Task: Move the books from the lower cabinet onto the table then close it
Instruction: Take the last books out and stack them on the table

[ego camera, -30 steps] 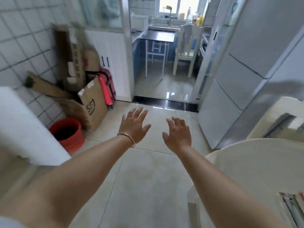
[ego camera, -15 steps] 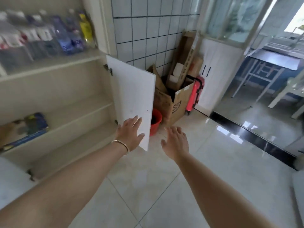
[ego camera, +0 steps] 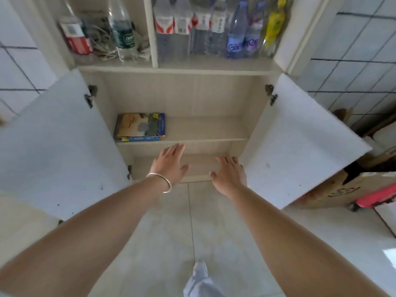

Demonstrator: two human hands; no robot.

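Observation:
The lower cabinet (ego camera: 205, 95) stands wide open straight ahead, its left door (ego camera: 53, 146) and right door (ego camera: 300, 142) both swung out. A small stack of books (ego camera: 140, 127) with a blue and yellow cover lies flat at the left of the middle shelf (ego camera: 205, 129). My left hand (ego camera: 170, 163), with a bangle on the wrist, is stretched forward with straight fingers just below and right of the books, holding nothing. My right hand (ego camera: 230, 173) is also spread and empty, level with the bottom shelf near the right door. The table is out of view.
Several plastic bottles (ego camera: 214, 28) and a red-labelled jar (ego camera: 75, 33) fill the glass-fronted shelf above. Cardboard boxes (ego camera: 347, 189) and a red suitcase (ego camera: 377, 198) stand on the floor behind the right door. White tiled walls flank the cabinet. My leg (ego camera: 199, 281) shows at the bottom.
The view has swung left from the kitchen doorway and table to face the open cabinet head-on. Both empty hands have stayed outstretched and now reach toward the shelves.

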